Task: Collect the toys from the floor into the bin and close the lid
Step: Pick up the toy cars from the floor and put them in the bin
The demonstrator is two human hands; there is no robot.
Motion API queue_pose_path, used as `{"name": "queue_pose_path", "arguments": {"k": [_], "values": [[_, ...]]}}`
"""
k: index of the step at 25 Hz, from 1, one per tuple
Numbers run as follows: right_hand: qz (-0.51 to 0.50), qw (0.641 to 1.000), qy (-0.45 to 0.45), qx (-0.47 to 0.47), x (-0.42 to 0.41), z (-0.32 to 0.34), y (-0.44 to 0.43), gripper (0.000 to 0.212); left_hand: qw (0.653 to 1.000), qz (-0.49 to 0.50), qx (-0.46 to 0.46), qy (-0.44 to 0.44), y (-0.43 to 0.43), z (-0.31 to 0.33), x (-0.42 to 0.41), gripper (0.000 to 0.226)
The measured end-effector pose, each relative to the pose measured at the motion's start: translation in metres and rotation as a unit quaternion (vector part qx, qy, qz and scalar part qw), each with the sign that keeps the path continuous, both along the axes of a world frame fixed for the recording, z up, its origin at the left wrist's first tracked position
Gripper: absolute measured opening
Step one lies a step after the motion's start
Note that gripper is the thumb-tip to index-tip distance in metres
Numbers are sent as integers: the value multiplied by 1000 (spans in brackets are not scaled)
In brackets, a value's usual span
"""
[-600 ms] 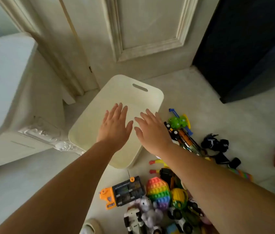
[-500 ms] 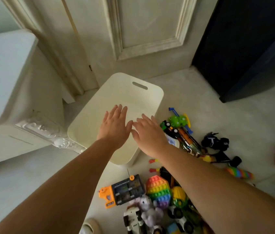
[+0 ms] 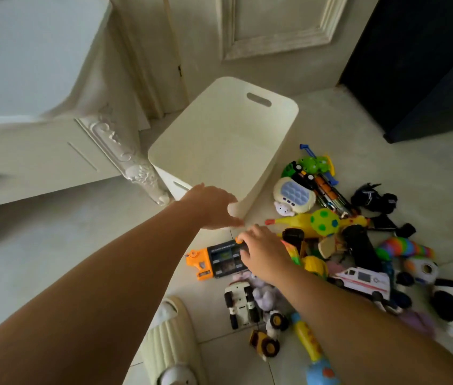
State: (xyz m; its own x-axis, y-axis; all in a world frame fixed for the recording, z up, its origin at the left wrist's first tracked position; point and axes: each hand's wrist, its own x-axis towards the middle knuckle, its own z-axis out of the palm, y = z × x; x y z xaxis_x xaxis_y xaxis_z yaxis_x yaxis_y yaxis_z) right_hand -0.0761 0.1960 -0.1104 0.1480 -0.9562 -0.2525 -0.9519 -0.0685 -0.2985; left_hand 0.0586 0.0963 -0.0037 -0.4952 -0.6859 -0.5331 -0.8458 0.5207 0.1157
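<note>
1. Both hands have pulled back from the lid's middle: my left hand now curls round the near corner of the lid.
2. My right hand has dropped onto the orange toy, fingers bent over its right end; clamped or not, I can't tell.
3. Lid covers the bin, whose left edge sits just beside a cabinet leg.
4. Toy pile crowds the right; bare floor lies left.
</note>
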Motion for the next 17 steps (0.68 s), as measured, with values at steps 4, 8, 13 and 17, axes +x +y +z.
{"name": "queue_pose_path", "arguments": {"k": [4, 8, 13, 17], "values": [[107, 984, 76, 121, 26, -40, -5, 83, 998, 3, -32, 52, -13, -6, 6, 40], [105, 981, 127, 102, 34, -55, -19, 85, 998, 9, -32, 62, -15, -12, 6, 34], [92, 972, 177, 120, 10, -38, -4, 73, 998, -30, -25, 39, 1, -2, -3, 35], [42, 976, 195, 91, -23, -20, 23, 71, 999, -37, -19, 31, 28, 1, -13, 35]]}}
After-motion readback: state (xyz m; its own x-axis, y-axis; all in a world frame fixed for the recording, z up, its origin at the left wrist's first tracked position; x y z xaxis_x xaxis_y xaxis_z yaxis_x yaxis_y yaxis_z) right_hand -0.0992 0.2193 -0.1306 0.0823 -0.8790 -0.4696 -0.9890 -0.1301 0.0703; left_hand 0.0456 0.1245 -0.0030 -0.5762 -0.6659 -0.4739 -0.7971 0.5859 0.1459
